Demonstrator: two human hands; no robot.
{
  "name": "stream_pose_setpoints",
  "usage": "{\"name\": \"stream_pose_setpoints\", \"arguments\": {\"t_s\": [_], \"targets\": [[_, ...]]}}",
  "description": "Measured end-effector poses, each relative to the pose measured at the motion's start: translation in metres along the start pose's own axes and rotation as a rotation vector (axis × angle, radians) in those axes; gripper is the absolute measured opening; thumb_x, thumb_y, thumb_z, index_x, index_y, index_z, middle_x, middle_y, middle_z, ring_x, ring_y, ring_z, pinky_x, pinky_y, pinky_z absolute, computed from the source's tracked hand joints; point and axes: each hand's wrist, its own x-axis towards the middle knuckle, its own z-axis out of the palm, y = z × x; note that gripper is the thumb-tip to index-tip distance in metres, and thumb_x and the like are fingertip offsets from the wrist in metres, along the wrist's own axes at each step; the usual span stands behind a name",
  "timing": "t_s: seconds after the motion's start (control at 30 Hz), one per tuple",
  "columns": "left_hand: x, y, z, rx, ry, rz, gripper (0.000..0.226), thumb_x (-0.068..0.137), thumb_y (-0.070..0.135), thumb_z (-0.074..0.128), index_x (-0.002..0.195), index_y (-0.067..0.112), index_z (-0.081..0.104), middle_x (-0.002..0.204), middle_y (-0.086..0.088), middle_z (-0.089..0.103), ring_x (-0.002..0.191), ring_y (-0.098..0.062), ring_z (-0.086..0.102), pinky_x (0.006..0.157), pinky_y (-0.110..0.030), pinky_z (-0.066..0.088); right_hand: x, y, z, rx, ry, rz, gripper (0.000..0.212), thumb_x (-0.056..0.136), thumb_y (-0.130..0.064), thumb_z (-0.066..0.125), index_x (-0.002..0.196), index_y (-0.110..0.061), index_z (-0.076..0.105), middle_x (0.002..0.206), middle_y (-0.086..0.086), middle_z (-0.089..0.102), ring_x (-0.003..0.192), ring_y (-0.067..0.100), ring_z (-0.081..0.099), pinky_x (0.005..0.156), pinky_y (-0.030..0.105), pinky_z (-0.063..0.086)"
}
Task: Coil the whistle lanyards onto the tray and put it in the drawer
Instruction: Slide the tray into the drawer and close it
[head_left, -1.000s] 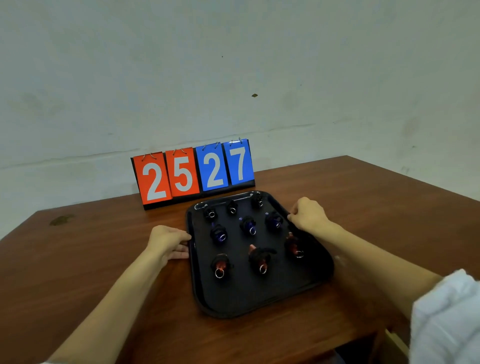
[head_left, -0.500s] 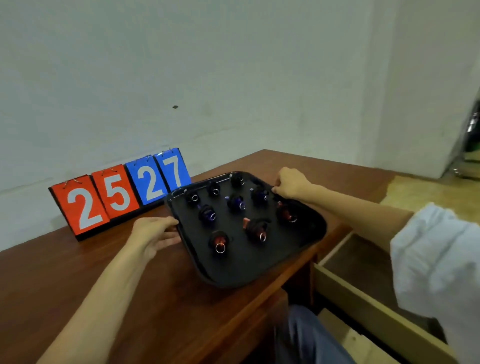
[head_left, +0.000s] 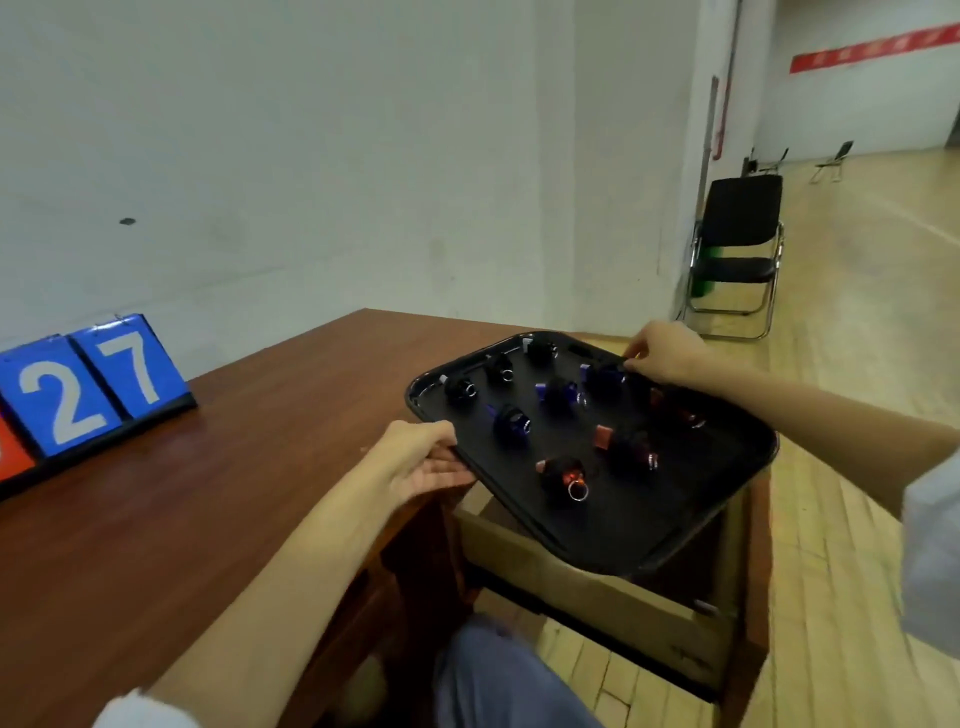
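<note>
Tray (head_left: 701, 499) is being held in the air, tilted, directly above the open drawer (head_left: 597, 597) beside the desk (head_left: 260, 426), with the coiled whistle lanyards (head_left: 563, 475) lying in rows on it. One long rim is being gripped by the left hand (head_left: 426, 462), thumb on top and fingers curled beneath. The opposite rim is being pinched by the right hand (head_left: 667, 353). The tray's long axis is running between the hands, and the drawer is lying straight below. Most of the drawer's inside is being hidden by the tray, and the dark coils are hard to make out.

Tray (head_left: 701, 499) (coiled lanyards (head_left: 563, 475) aboard), held over drawer (head_left: 597, 597)
</note>
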Motion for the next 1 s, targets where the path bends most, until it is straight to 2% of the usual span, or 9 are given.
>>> {"name": "stream_pose_setpoints", "arguments": {"t_s": [0.07, 0.2, 0.33, 0.43, 0.5, 0.57, 0.7, 0.87, 1.0], "targets": [[0.008, -0.011, 0.026, 0.055, -0.053, -0.023, 0.010, 0.082, -0.007, 0.053, 0.092, -0.007, 0.056, 0.058, -0.016, 0.063, 0.051, -0.025, 0.065, 0.049, -0.032, 0.056, -0.008, 0.030, -0.003, -0.006, 0.006, 0.015, 0.022, 0.088, -0.017, 0.061, 0.105, -0.006, 0.069, 0.102, 0.013, 0.070, 0.090, 0.024, 0.064, 0.079, 0.033, 0.052], [0.028, -0.034, 0.070, 0.068, -0.151, -0.080, 0.060, 0.079, -0.007, 0.053, 0.134, -0.003, 0.029, 0.098, -0.033, 0.061, 0.058, -0.033, 0.068, 0.053, -0.035, 0.056, -0.015, 0.088, 0.005, -0.009, -0.011, 0.073, 0.024, 0.089, -0.017, 0.059, 0.110, -0.007, 0.066, 0.107, 0.011, 0.067, 0.080, 0.016, 0.057, 0.070, 0.026, 0.047], [0.034, -0.056, 0.103, 0.096, -0.180, -0.110, 0.079, 0.084, -0.006, 0.053, 0.144, 0.011, 0.003, 0.087, -0.027, 0.061, 0.059, -0.032, 0.067, 0.055, -0.039, 0.059, -0.017, 0.129, 0.024, 0.027, -0.053, 0.129, 0.023, 0.089, -0.017, 0.060, 0.109, -0.007, 0.067, 0.106, 0.011, 0.067, 0.079, 0.016, 0.056, 0.067, 0.023, 0.045], [0.042, -0.072, 0.119, 0.105, -0.208, -0.157, 0.082, 0.085, -0.007, 0.053, 0.146, 0.012, 0.001, 0.093, -0.028, 0.061, 0.064, -0.031, 0.068, 0.058, -0.038, 0.059, -0.015, 0.154, 0.041, 0.028, -0.086, 0.156, 0.021, 0.088, -0.017, 0.061, 0.107, -0.009, 0.068, 0.107, 0.010, 0.067, 0.079, 0.015, 0.054, 0.053, 0.016, 0.036], [0.049, -0.078, 0.123, 0.120, -0.192, -0.185, 0.087, 0.084, -0.008, 0.054, 0.147, 0.013, -0.003, 0.092, -0.027, 0.062, 0.065, -0.031, 0.068, 0.060, -0.038, 0.060, -0.011, 0.165, 0.054, 0.021, -0.108, 0.167, 0.021, 0.088, -0.018, 0.061, 0.106, -0.011, 0.068, 0.106, 0.009, 0.067, 0.079, 0.015, 0.055, 0.053, 0.015, 0.036], [0.056, -0.083, 0.125, 0.142, -0.177, -0.206, 0.087, 0.084, -0.008, 0.054, 0.146, 0.015, -0.003, 0.091, -0.025, 0.061, 0.065, -0.030, 0.068, 0.061, -0.039, 0.060, -0.004, 0.170, 0.065, 0.036, -0.119, 0.179, 0.020, 0.088, -0.018, 0.062, 0.105, -0.011, 0.068, 0.105, 0.009, 0.067, 0.078, 0.015, 0.055, 0.057, 0.018, 0.041], [0.070, -0.085, 0.121, 0.157, -0.154, -0.252, 0.084, 0.084, -0.007, 0.053, 0.146, 0.017, 0.002, 0.096, -0.027, 0.060, 0.067, -0.031, 0.069, 0.059, -0.037, 0.059, 0.013, 0.169, 0.081, 0.015, -0.170, 0.171, 0.024, 0.088, -0.019, 0.061, 0.110, -0.012, 0.066, 0.109, 0.007, 0.066, 0.088, 0.015, 0.060, 0.075, 0.023, 0.050], [0.090, -0.087, 0.109, 0.146, -0.120, -0.291, 0.075, 0.086, -0.008, 0.050, 0.143, 0.015, 0.007, 0.093, -0.025, 0.056, 0.069, -0.033, 0.065, 0.062, -0.042, 0.059, 0.038, 0.160, 0.101, -0.017, -0.188, 0.148, 0.024, 0.088, -0.024, 0.061, 0.110, -0.016, 0.065, 0.108, 0.002, 0.067, 0.088, 0.012, 0.060, 0.071, 0.020, 0.050], [0.102, -0.097, 0.109, 0.117, -0.075, -0.328, 0.078, 0.084, -0.007, 0.052, 0.145, 0.014, 0.007, 0.093, -0.024, 0.056, 0.070, -0.033, 0.065, 0.056, -0.040, 0.058, 0.054, 0.159, 0.110, -0.017, -0.204, 0.122, 0.025, 0.088, -0.022, 0.060, 0.111, -0.014, 0.065, 0.110, 0.003, 0.067, 0.090, 0.013, 0.062, 0.072, 0.020, 0.050]]}}
